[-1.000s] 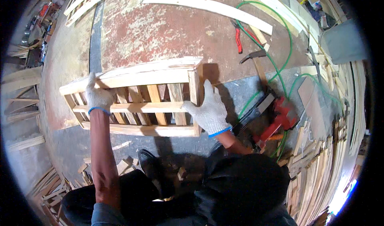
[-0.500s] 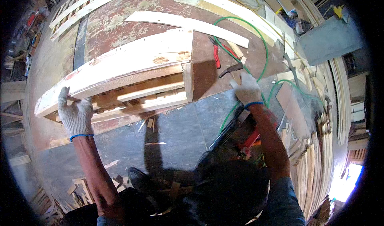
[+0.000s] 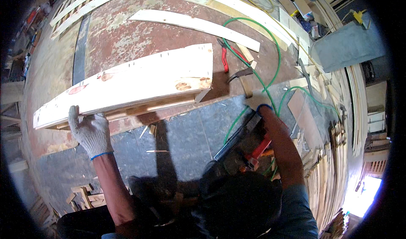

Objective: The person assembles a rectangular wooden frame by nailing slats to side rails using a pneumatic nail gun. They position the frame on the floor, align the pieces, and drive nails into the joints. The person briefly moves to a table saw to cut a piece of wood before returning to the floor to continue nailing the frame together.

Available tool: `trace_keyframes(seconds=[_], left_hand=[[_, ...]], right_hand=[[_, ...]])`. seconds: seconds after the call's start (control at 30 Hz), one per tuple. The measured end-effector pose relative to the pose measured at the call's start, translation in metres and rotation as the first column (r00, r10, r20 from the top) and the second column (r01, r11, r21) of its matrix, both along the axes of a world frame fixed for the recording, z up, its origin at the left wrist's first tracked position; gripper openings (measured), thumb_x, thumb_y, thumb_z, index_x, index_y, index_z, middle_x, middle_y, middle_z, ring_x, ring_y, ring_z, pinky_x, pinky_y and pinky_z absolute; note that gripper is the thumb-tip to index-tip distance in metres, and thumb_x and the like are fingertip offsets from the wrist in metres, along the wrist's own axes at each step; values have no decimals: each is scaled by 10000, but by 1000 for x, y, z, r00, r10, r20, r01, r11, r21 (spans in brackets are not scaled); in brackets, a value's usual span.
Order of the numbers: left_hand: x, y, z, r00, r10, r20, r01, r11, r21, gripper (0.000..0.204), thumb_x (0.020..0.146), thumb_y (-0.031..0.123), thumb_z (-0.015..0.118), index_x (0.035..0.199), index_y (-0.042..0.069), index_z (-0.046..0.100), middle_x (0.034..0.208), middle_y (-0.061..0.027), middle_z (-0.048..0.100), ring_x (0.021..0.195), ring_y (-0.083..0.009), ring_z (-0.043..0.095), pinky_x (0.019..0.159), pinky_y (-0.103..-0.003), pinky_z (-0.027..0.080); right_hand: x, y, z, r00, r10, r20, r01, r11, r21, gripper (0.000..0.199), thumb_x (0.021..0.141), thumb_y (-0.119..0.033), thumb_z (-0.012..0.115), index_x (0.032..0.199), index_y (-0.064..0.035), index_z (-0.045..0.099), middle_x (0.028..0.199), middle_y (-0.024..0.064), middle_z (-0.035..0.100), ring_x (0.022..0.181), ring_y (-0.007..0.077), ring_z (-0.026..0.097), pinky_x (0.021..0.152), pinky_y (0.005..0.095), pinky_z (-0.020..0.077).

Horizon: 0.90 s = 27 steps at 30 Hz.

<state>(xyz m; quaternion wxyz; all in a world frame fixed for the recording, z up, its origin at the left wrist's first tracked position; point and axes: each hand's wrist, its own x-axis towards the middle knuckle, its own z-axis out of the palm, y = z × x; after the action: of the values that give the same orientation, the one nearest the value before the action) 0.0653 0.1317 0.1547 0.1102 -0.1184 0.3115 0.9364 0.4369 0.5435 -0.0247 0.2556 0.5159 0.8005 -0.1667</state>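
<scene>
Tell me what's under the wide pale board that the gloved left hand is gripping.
Under the wide board, a strip of the crate's wooden slats shows along its near edge, beside the left hand. The rest of the crate and the table beneath are covered.

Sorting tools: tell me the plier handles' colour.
Red, on the pliers lying on the table; clearest in the head view.

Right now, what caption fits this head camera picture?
Gloved left hand steadies a wooden crate on the workbench, right hand by a hammer.
</scene>
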Motion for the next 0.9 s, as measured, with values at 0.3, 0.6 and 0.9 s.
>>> trace_keyframes(seconds=[0.3,0.6,0.9], left_hand=[[6,-4,9,994,-98,55,100,995,-19,460,881,169,790,1249,-8,580,1335,-164,554,1233,-263,546,1038,-412,510],[9,4,8,998,-60,16,62,986,-152,462,900,204,777,1254,-14,577,1268,-155,592,1193,-236,579,1014,-404,524],[-2,-2,-5,1000,-15,10,16,997,-82,533,893,175,768,1274,-104,520,1285,-167,586,1156,-260,601,1005,-396,544]], right_hand=[[24,3,-11,962,-26,-273,24,1000,-11,560,766,-573,740,981,-57,769,862,167,748,839,313,717,772,444,528],[-4,22,112,752,-132,-646,-3,979,-204,364,807,-328,776,928,2,683,800,56,695,734,159,651,706,324,520],[-33,-35,293,257,-374,-891,-179,888,-424,327,916,-239,712,1086,26,625,709,39,596,597,128,591,534,282,447]])
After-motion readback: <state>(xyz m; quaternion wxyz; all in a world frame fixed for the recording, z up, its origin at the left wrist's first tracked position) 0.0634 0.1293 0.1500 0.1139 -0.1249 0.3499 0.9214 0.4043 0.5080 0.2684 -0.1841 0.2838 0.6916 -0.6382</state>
